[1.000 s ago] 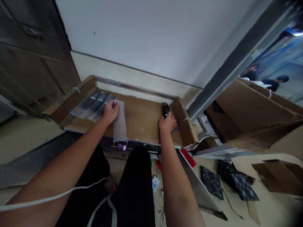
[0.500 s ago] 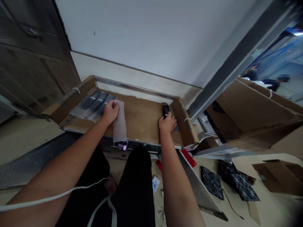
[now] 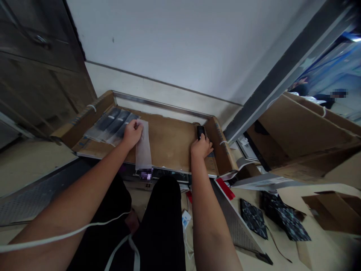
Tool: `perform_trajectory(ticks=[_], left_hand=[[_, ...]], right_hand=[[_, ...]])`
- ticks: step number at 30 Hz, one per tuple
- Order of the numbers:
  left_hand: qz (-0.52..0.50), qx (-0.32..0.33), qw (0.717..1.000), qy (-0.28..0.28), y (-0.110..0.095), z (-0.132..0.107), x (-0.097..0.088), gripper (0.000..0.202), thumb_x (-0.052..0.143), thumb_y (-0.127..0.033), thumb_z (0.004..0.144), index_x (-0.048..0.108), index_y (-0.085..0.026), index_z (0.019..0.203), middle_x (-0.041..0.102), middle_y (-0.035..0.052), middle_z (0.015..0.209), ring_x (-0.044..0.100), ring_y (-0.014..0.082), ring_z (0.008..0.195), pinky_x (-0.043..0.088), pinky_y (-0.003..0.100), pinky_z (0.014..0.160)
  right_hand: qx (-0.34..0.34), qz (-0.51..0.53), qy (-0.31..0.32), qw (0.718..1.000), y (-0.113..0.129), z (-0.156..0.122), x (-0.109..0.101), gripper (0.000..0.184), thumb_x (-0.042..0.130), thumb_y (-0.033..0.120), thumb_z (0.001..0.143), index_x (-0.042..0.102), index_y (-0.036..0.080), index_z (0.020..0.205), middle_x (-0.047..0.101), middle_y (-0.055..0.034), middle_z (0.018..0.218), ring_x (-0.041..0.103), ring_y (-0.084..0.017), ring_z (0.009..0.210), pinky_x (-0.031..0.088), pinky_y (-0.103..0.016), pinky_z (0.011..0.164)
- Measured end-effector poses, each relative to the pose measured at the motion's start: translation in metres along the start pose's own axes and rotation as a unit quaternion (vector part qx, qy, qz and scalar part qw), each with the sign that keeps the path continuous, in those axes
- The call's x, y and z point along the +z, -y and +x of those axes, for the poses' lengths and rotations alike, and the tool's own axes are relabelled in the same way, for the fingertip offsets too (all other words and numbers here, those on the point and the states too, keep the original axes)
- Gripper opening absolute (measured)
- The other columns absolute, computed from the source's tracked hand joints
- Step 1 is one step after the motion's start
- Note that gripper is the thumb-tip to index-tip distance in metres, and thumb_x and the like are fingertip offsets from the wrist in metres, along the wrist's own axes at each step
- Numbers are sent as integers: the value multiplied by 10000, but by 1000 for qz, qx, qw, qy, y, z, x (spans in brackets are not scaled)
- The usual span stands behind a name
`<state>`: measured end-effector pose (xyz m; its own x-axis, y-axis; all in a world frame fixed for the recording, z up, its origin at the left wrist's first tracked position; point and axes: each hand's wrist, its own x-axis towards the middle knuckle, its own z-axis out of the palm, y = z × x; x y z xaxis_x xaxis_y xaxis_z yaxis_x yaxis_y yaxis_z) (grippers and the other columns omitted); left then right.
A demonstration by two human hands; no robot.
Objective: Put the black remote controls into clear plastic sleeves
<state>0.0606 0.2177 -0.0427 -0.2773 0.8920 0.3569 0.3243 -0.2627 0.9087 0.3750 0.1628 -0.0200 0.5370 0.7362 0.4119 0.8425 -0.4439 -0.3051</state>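
Observation:
My left hand [image 3: 133, 134] is closed, its fingers pinching the upper edge of a frosted plastic sleeve [image 3: 143, 150] that lies flat and reaches over the tray's front edge. Just left of that hand, several clear sleeves with dark contents and pale bands [image 3: 108, 122] overlap on the cardboard-lined tray [image 3: 172, 141]. At the tray's right end, my right hand [image 3: 202, 146] grips a small black elongated object [image 3: 200, 131]. Its far end sticks out beyond my fingers; the rest is covered, and its kind cannot be made out.
Cardboard walls with white ties border the tray, and a white wall [image 3: 169, 45] rises behind it. A large cardboard box [image 3: 304, 135] stands on the right. Dark patterned bags [image 3: 254, 218] lie on the floor. A white cord crosses my left arm. Another person is partly visible far right.
My right hand and the black object have shifted slightly to the right. My left hand and the frosted sleeve stay in about the same place.

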Motion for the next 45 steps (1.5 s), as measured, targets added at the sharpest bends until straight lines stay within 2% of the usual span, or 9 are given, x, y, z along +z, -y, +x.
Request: perform_trajectory(ticks=[6,9,15,22,24,28,33,39,45], left_hand=[[6,3,1000,-4,-1,-1,0,51,602,-246,812,630,-209,835,658,-3,774,603,175,728,473,289,699],[2,7,1000,-4,3,0,0,62,603,-266,816,626,-212,837,649,-3,775,596,174,723,468,290,695],[2,11,1000,1,10,2,1,81,601,-272,829,632,-205,860,663,9,820,607,175,769,481,283,738],[0,9,1000,4,5,1,0,89,597,-261,827,639,-199,875,664,6,822,616,179,782,491,294,770],[3,10,1000,3,4,1,0,87,604,-260,822,640,-198,872,666,5,821,613,178,776,491,298,772],[11,5,1000,3,3,1,1,70,598,-253,822,632,-202,855,663,2,806,605,175,757,487,292,744],[11,13,1000,1,4,1,1,71,600,-271,818,620,-204,829,650,4,786,597,175,737,471,294,719],[23,11,1000,1,5,1,0,83,600,-283,818,628,-210,845,658,7,805,595,179,741,469,304,725],[11,11,1000,9,4,1,1,59,598,-262,824,622,-211,838,654,3,797,595,174,734,463,297,718]], right_hand=[[-5,9,0,1000,-3,2,2,426,408,100,939,716,182,1223,635,-183,1329,560,-338,1163,410,-519,960],[-5,24,-6,1000,-3,3,2,443,410,73,908,724,161,1207,633,-201,1327,563,-355,1154,400,-542,962],[-4,42,-33,999,-4,3,4,423,442,70,865,755,174,1129,622,-171,1366,532,-360,1199,380,-539,990],[-18,48,-37,998,-5,5,4,402,415,66,898,778,153,1046,633,-174,1330,464,-364,1241,339,-534,1033],[-48,50,-38,997,-4,5,5,394,430,60,890,779,148,1050,629,-174,1333,447,-365,1250,335,-533,1047],[-196,78,21,977,-3,9,12,417,429,25,867,763,115,1102,641,-172,1309,490,-293,1224,387,-407,1058],[-156,75,18,985,-5,13,26,440,401,21,867,699,11,1190,617,-246,1327,504,-303,1259,383,-400,1101],[-165,97,9,981,-8,15,33,454,389,22,865,664,27,1225,606,-259,1306,502,-304,1261,376,-451,1113],[-166,113,8,980,-9,18,35,451,397,25,864,630,11,1250,592,-263,1306,506,-295,1256,360,-426,1129]])
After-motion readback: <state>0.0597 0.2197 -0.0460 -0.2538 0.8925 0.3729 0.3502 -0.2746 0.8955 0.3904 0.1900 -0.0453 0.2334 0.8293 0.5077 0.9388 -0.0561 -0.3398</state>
